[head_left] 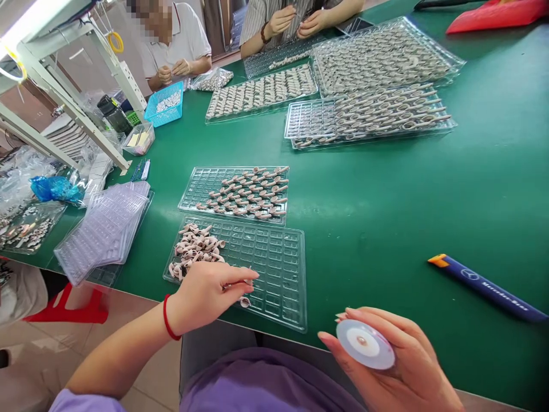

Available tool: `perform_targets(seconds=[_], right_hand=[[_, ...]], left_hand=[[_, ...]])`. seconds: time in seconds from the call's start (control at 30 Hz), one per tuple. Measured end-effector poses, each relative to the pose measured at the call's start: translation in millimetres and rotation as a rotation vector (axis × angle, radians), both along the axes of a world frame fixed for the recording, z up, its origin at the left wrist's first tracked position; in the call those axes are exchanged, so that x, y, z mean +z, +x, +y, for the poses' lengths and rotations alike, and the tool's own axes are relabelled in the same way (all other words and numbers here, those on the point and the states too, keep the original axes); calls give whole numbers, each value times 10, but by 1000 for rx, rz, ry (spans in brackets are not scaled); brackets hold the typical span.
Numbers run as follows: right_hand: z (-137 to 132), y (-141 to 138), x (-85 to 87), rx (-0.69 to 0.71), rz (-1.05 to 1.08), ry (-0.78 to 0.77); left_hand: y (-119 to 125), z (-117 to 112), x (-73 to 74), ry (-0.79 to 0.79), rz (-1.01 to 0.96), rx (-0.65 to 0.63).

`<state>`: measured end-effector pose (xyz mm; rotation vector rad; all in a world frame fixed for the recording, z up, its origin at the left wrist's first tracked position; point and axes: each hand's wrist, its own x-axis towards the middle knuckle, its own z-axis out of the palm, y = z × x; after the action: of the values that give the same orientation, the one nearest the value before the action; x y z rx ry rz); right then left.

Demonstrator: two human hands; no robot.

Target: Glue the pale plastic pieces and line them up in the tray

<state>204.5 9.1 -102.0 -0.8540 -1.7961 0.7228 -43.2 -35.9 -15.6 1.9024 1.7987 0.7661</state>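
My left hand (210,294) rests over the near clear plastic tray (274,269) and pinches a small beige part, with another small part (245,301) lying just under the fingertips. A pile of beige parts (195,249) lies in that tray's left end. My right hand (398,363) is near the table's front edge, its fingers wrapped round a small white disc-shaped spool (364,343). A second tray (206,186) behind the first holds parts laid in rows.
A blue and orange pen-like tool (486,289) lies to the right. A stack of clear trays (103,229) sits at the left. Filled trays (377,114) and a blue basket (165,103) stand further back. Two other people work at the far end.
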Motion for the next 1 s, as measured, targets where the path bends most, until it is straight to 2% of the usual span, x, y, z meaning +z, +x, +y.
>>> perform_targets(seconds=[0.1,0.2,0.27,0.4,0.5,0.6,0.7,0.8,1.0], right_hand=[[2,4,44,31,-68,3],[-40,6,69,129,-139,-4],[-98,4,48,201,-146,-47],[-215,-19,-21,300,-118,-81],[-238,-47,1,322,-76,-27],[-218,-64,76,389,-65,6],[-198,-65,121,454,-45,22],[-192,-65,110,497,-31,31],[-189,-91,89,505,-60,47]], left_hand=[[83,-159,18,-28,-227,62],[161,-353,-3,-60,-363,122],[215,-490,-54,-79,-438,179],[312,-723,-214,-111,-563,399],[339,-831,-326,25,-334,429],[330,-895,-389,256,72,307],[318,-924,-407,377,355,185],[324,-924,-411,385,436,175],[348,-911,-434,398,437,181]])
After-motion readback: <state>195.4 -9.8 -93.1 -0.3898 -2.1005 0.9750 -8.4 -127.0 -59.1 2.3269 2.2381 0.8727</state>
